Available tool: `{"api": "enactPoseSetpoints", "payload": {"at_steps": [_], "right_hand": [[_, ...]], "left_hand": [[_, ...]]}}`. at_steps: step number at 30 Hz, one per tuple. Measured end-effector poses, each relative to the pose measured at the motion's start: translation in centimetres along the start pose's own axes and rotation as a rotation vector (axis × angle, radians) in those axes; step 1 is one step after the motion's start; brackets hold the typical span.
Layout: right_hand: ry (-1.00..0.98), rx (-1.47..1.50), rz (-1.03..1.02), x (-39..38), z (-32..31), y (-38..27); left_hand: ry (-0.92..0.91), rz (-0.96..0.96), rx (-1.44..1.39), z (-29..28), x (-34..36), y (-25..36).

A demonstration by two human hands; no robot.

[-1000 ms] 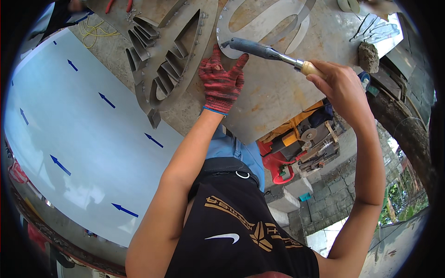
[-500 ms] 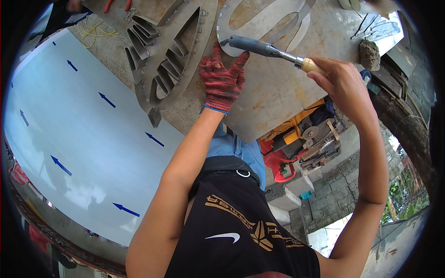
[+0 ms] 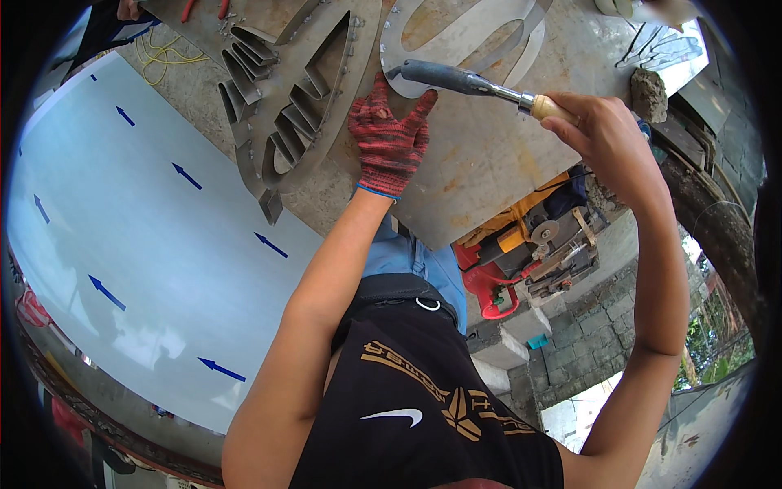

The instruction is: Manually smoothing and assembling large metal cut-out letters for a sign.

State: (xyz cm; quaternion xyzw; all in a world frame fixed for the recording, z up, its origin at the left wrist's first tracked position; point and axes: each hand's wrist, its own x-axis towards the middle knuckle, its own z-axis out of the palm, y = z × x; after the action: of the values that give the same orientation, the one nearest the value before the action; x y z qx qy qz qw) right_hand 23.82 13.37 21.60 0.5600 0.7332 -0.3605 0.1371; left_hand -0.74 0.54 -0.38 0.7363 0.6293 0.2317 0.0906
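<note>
Wooden-handled steel hammer (image 3: 476, 85) lies left-right, head pointing left, right hand (image 3: 607, 134) clamped on it; red-gloved left hand (image 3: 388, 140) fingers splayed on metal sheet (image 3: 489, 163).

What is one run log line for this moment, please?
left hand: gloved, flat on metal sheet | right hand: grips hammer | hammer head near curved metal strip

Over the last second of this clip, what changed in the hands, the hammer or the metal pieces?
Hardly anything. The right hand keeps its grip on the hammer, whose head hangs over the curved metal strip much as before. The gloved left hand stays spread flat on the metal sheet, and the metal shape beside it has not shifted.
</note>
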Motion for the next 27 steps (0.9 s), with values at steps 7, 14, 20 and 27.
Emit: {"api": "enactPoseSetpoints", "payload": {"at_steps": [7, 14, 20, 27], "right_hand": [[-0.003, 0.03, -0.016, 0.5, -0.23, 0.16], [-0.018, 0.019, -0.009, 0.33, -0.16, 0.29], [-0.016, -0.009, -0.013, 0.44, -0.19, 0.52], [-0.028, -0.076, -0.032, 0.62, -0.81, 0.44]], "left_hand": [[-0.04, -0.035, -0.01, -0.1, -0.14, 0.07], [-0.068, -0.031, 0.013, -0.31, -0.22, 0.14], [-0.082, -0.029, 0.008, -0.38, -0.26, 0.01], [-0.056, -0.006, 0.021, -0.44, -0.09, 0.12]]}}
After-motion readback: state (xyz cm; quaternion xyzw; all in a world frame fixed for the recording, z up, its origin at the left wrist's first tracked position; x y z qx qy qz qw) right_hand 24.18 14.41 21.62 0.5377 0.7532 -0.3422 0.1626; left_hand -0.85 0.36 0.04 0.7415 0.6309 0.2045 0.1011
